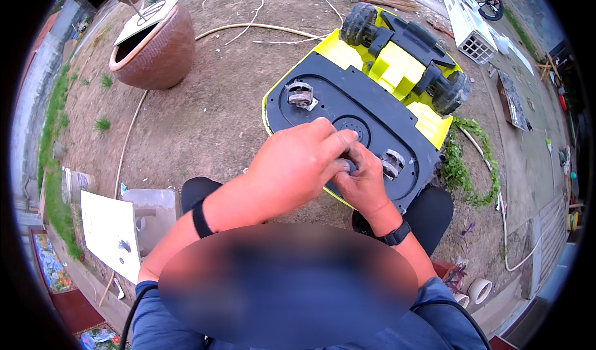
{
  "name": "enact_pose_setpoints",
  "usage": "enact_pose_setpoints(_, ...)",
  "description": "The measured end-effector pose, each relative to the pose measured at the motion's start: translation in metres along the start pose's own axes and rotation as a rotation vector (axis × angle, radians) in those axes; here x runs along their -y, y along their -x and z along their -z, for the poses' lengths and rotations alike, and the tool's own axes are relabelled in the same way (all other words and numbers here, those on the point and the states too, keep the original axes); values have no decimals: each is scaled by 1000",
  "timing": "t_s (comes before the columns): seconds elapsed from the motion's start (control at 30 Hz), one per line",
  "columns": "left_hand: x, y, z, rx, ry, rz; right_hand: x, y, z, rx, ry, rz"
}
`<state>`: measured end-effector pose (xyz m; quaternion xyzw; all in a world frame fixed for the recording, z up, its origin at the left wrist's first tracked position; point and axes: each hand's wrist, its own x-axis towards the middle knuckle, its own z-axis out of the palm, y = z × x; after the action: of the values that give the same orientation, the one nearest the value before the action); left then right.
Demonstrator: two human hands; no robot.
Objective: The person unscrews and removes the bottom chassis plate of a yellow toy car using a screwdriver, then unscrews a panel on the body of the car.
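Round clay pot (pixel 160 57), dark inside — left hand (pixel 297 154) and right hand (pixel 365 185) pinched close over an upturned plastic toy car (pixel 372 102) — can't tell what's held

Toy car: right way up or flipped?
Flipped over. The toy car shows its black underside facing up, with two small casters and two big wheels exposed.

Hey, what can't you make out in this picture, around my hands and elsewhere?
Head view: anything pinched between the left hand and right hand, covered by their fingers.
Head view: part of the near edge of the upturned yellow toy, behind the hands.
Head view: the top of the bicycle, cut off by the upper edge.
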<state>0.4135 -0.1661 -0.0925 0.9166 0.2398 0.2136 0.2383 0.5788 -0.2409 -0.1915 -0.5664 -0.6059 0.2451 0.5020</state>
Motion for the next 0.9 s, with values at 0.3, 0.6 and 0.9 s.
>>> enact_pose_setpoints(0.3, -6, 10, 0, 4, -121, 97, 11, 0, 7, 41, -159, -32)
enact_pose_setpoints(0.6, -1, 5, 7, 20, -23, -119, 6, 8, 25, 181, -69, 17)
enact_pose_setpoints(0.9, -13, 5, -6, 59, -283, 113, -1, 7, 14, 96, -189, -82)
